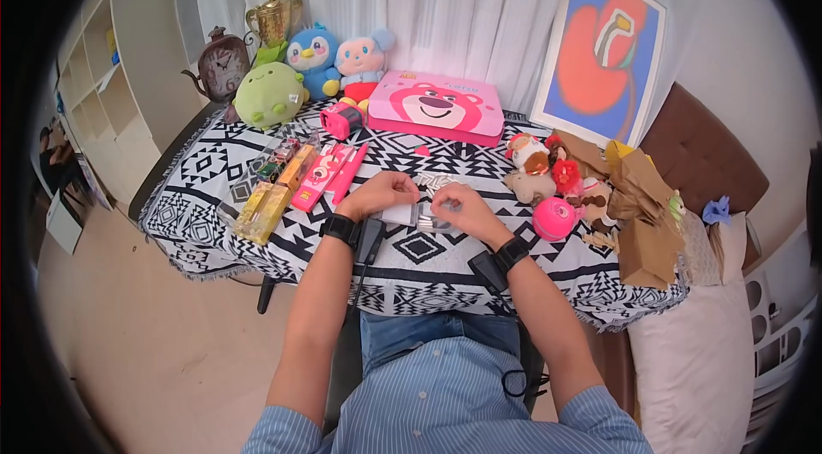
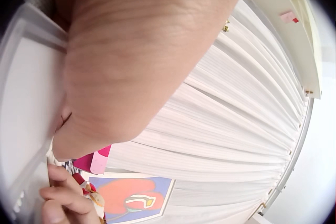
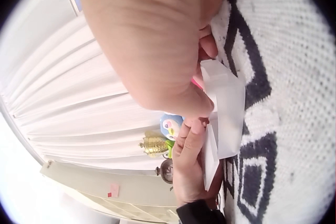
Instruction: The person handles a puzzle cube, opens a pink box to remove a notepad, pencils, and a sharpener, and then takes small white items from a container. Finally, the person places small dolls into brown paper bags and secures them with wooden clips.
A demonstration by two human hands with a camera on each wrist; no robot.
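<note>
A small translucent plastic box (image 3: pixel 231 111) rests on the patterned cloth, its lid (image 1: pixel 399 214) folded out to the left. Several short white pieces (image 1: pixel 425 221) lie inside it, and a loose pile of similar white pieces (image 1: pixel 442 181) is just behind. My left hand (image 1: pixel 390 194) is over the lid, fingers bent toward the pile, thumb and fingertips close together. Above the box, my right hand (image 1: pixel 467 210) has its fingers curled inward, the tips near the left hand's. I cannot tell whether either hand pinches a white piece, as the fingertips are partly hidden.
Left of the hands lie pink boxes (image 1: pixel 321 177) and clear-wrapped yellow packs (image 1: pixel 262 212). Plush toys (image 1: pixel 313 61) and a large pink bear box (image 1: pixel 438 108) line the back. To the right are small dolls (image 1: pixel 527 154), a pink ball (image 1: pixel 555 219) and crumpled brown paper (image 1: pixel 642 188).
</note>
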